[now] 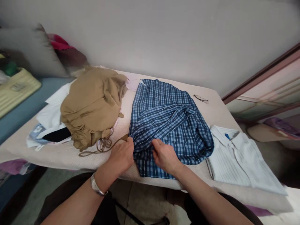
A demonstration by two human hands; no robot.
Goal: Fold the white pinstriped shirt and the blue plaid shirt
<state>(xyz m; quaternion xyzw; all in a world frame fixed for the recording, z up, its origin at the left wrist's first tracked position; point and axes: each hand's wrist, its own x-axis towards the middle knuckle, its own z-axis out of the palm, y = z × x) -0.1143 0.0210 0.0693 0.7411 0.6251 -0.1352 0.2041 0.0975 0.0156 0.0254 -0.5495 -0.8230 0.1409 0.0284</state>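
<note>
A blue plaid shirt [164,122] lies partly folded and wrinkled in front of me, its lower part near the front edge of the cloth-covered surface. My left hand [123,154] is closed on the shirt's left edge. Further right, my right hand [166,156] pinches a fold of the same fabric near the front. Left of the shirt sits a bunched brown garment [91,103], whose drawstring [103,147] trails toward my left hand. A folded pale striped shirt [239,159] rests to the right.
Eyeglasses [201,98] lie behind the plaid shirt, near the wall [150,37]. White clothing [52,115] pokes out beside the brown garment. At far left are a grey cushion [30,50] and a yellow basket [18,90]. The cream-covered surface [211,93] ends just before my legs.
</note>
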